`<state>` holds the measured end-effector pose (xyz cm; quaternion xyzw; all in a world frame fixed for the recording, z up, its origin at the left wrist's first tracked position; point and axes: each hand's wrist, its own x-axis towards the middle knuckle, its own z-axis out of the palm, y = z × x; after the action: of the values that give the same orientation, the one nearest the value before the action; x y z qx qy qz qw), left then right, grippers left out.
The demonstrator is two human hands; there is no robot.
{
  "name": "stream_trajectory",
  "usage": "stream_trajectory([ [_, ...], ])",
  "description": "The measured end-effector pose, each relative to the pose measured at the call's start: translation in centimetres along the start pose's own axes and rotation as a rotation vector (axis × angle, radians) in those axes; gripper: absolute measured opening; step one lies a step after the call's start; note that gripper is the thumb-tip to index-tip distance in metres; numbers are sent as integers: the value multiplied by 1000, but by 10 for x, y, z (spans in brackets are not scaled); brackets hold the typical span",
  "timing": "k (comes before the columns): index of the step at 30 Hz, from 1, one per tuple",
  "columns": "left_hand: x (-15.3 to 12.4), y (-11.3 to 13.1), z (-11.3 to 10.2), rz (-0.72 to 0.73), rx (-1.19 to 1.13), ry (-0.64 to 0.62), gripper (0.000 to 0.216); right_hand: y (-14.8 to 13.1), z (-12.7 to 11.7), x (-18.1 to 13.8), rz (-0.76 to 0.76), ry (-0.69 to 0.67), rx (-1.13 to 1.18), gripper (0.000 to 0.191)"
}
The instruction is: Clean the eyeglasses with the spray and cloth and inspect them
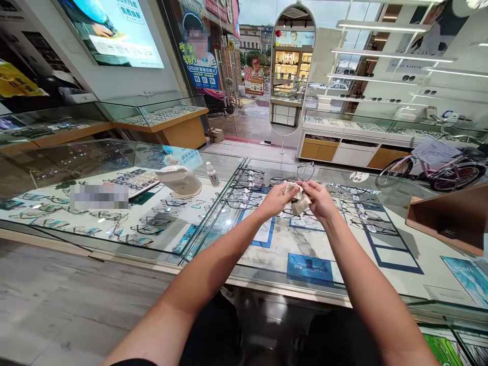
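My two hands meet above the glass counter. Between them is a crumpled beige cloth [300, 202], pinched in the closed fingers of my left hand [277, 199]. My right hand [322, 201] is closed at the cloth's right side. Just above the fingertips rises a thin round rim of a pair of eyeglasses [305, 171], which the right fingers appear to grip. The cloth and fingers hide the rest of that frame. Under the glass below my hands lie rows of eyeglasses [249, 185].
On the counter to the left stand a small white spray bottle [212, 175], a white curved device [179, 180] and a keyboard [136, 182]. A brown box [446, 223] sits at the right. Beyond are an oval mirror [293, 66] and a parked bicycle [434, 165].
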<state>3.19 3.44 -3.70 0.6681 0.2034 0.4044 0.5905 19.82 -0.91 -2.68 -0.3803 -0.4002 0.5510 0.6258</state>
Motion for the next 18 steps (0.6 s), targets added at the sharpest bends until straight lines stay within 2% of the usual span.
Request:
stream_trajectory([
  [5,-6,10,-8,-93,-27,-176,63,0,-4,1,21,-2,7,47],
  [7,-7,10,-9,-92,-18,-201,63,1,-4,1,19,6,5,47],
  [14,-2,1,0,-14,53,20,64,5,4,-3,-38,-29,-26,45],
  [18,-3,12,-7,-35,-4,-83,63,0,6,-5,-55,-15,-47,44],
])
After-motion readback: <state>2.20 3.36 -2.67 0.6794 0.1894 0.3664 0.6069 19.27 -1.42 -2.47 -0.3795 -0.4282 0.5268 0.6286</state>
